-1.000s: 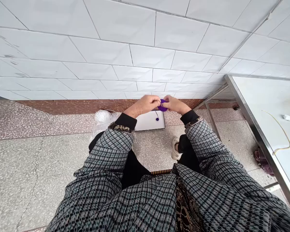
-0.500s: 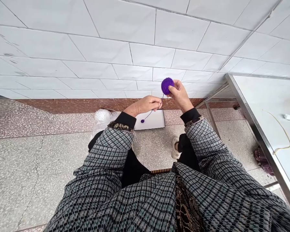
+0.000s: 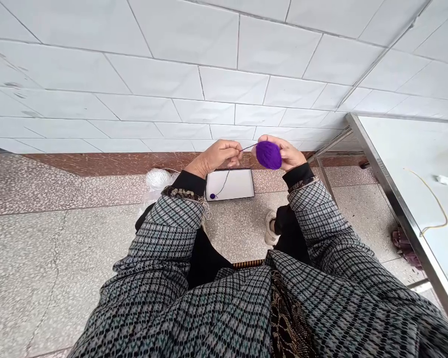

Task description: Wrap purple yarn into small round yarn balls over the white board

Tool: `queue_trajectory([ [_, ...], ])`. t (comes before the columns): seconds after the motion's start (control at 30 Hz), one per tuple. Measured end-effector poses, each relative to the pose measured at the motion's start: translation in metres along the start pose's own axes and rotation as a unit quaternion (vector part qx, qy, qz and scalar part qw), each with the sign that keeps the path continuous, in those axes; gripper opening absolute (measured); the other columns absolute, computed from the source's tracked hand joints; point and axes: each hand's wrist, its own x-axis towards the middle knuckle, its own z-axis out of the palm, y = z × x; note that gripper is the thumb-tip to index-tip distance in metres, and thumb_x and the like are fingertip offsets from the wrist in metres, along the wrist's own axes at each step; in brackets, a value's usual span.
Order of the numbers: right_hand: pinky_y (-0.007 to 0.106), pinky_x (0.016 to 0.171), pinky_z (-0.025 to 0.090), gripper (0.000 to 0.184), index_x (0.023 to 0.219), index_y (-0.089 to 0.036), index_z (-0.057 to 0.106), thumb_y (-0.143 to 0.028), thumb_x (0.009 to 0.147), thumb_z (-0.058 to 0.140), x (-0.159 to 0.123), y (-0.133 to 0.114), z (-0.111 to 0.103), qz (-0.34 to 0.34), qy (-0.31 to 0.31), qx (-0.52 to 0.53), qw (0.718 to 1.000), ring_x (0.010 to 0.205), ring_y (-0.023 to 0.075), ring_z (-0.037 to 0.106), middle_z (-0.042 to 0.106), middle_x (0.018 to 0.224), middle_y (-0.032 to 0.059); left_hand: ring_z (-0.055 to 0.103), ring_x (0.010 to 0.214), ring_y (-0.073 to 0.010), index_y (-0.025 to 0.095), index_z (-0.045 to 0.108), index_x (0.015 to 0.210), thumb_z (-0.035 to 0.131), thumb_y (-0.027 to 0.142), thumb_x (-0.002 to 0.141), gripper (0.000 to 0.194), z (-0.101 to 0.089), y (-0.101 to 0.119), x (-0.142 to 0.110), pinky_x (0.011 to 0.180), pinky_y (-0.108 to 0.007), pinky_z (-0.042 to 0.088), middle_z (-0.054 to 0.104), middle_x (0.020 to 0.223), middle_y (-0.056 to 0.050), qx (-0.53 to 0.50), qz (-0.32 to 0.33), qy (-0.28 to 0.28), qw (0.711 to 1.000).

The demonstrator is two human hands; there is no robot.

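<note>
A ball of purple yarn is in my right hand, whose fingers grip it from behind and the right side. My left hand is closed in a pinch on the yarn strand, which runs across to the ball. Below the left hand the strand hangs down to a small purple yarn clump. That clump rests in the lower left corner of a shallow white box with dark edges on the floor.
White yarn in clear plastic lies on the floor left of the box. A metal-edged table stands at the right, with a yellow cord on it. The tiled wall rises ahead. My shoe is beyond the box's near right side.
My right hand has come down and turned the purple ball. My left hand has shifted slightly left and up with the strand. The small clump has moved left and nearer within the box.
</note>
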Motion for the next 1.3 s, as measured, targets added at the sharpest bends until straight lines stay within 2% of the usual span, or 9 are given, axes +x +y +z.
queue_trajectory([
  [0.2, 0.027, 0.064, 0.052, 0.089, 0.127, -0.021, 0.059, -0.072, 0.060, 0.091, 0.003, -0.008, 0.003, -0.045, 0.136, -0.021, 0.989, 0.089, 0.0192, 0.062, 0.066, 0.109, 0.0105, 0.023, 0.042, -0.0046, 0.018, 0.061, 0.085, 0.065, 0.019, 0.088, 0.005, 0.007, 0.002, 0.001, 0.044, -0.017, 0.014, 0.033, 0.053, 0.010, -0.083, -0.014, 0.090, 0.992],
  [0.47, 0.028, 0.059, 0.050, 0.081, 0.142, -0.028, 0.057, -0.073, 0.078, 0.079, 0.019, -0.013, 0.007, -0.085, 0.218, -0.104, 0.967, 0.082, 0.0174, 0.057, 0.062, 0.108, 0.0068, 0.037, 0.044, -0.0036, 0.015, 0.062, 0.076, 0.066, 0.023, 0.091, 0.018, 0.011, -0.009, 0.002, 0.045, -0.016, 0.027, 0.046, 0.060, 0.005, -0.071, -0.036, 0.072, 0.994],
  [0.6, 0.028, 0.058, 0.050, 0.078, 0.143, -0.030, 0.056, -0.072, 0.081, 0.077, 0.020, -0.015, 0.008, -0.089, 0.248, -0.117, 0.958, 0.084, 0.0186, 0.057, 0.061, 0.109, 0.0069, 0.071, 0.080, -0.0170, 0.015, 0.068, 0.093, 0.057, 0.022, 0.097, 0.013, 0.005, -0.026, 0.010, 0.084, -0.033, 0.060, 0.073, 0.087, -0.008, 0.034, -0.090, 0.136, 0.986],
  [0.7, 0.026, 0.057, 0.051, 0.080, 0.141, -0.029, 0.055, -0.069, 0.078, 0.083, 0.019, -0.011, 0.009, -0.086, 0.204, -0.092, 0.971, 0.084, 0.0172, 0.058, 0.061, 0.110, 0.0061, 0.064, 0.133, -0.0284, 0.018, 0.068, 0.123, 0.063, 0.009, 0.086, 0.039, -0.001, -0.034, 0.017, 0.119, -0.049, 0.046, 0.071, 0.137, -0.014, 0.168, 0.001, 0.224, 0.960],
  [0.77, 0.024, 0.059, 0.052, 0.079, 0.137, -0.027, 0.056, -0.064, 0.075, 0.088, 0.020, -0.007, 0.011, -0.067, 0.174, -0.075, 0.980, 0.082, 0.0150, 0.059, 0.061, 0.110, 0.0048, 0.052, 0.148, -0.0310, 0.021, 0.062, 0.139, 0.063, 0.005, 0.082, 0.060, 0.000, -0.035, 0.020, 0.125, -0.053, 0.038, 0.060, 0.156, -0.013, 0.176, 0.105, 0.202, 0.958],
  [0.87, 0.022, 0.062, 0.052, 0.072, 0.129, -0.024, 0.057, -0.056, 0.074, 0.093, 0.023, 0.000, 0.012, -0.023, 0.135, -0.057, 0.989, 0.080, 0.0119, 0.060, 0.062, 0.107, 0.0029, 0.069, 0.125, -0.0264, 0.024, 0.061, 0.139, 0.065, 0.009, 0.087, 0.054, 0.006, -0.035, 0.024, 0.112, -0.048, 0.051, 0.073, 0.131, -0.010, 0.111, 0.169, 0.151, 0.968],
  [1.0, 0.019, 0.059, 0.051, 0.067, 0.124, -0.023, 0.055, -0.052, 0.076, 0.092, 0.026, 0.003, 0.012, 0.003, 0.113, -0.024, 0.993, 0.076, 0.0097, 0.059, 0.063, 0.101, 0.0011, 0.065, 0.070, -0.0159, 0.020, 0.069, 0.115, 0.067, 0.019, 0.095, 0.021, 0.013, -0.029, 0.023, 0.076, -0.030, 0.055, 0.065, 0.073, 0.001, 0.097, 0.111, 0.188, 0.971],
  [1.13, 0.022, 0.058, 0.051, 0.071, 0.125, -0.024, 0.054, -0.057, 0.073, 0.091, 0.026, -0.001, 0.015, -0.018, 0.169, -0.028, 0.985, 0.077, 0.0119, 0.057, 0.061, 0.101, 0.0022, 0.056, 0.065, -0.0133, 0.016, 0.072, 0.090, 0.061, 0.013, 0.093, 0.012, 0.015, -0.016, 0.014, 0.067, -0.025, 0.045, 0.061, 0.067, 0.003, 0.172, 0.090, 0.211, 0.958],
  [1.3, 0.027, 0.064, 0.054, 0.067, 0.128, -0.029, 0.051, -0.065, 0.080, 0.080, 0.032, -0.002, 0.007, -0.037, 0.276, -0.129, 0.952, 0.086, 0.0170, 0.060, 0.060, 0.112, 0.0056, 0.040, 0.048, -0.0087, 0.016, 0.064, 0.070, 0.052, 0.005, 0.087, 0.024, 0.024, -0.002, 0.003, 0.053, -0.021, 0.035, 0.046, 0.054, 0.006, 0.113, -0.016, 0.082, 0.990],
])
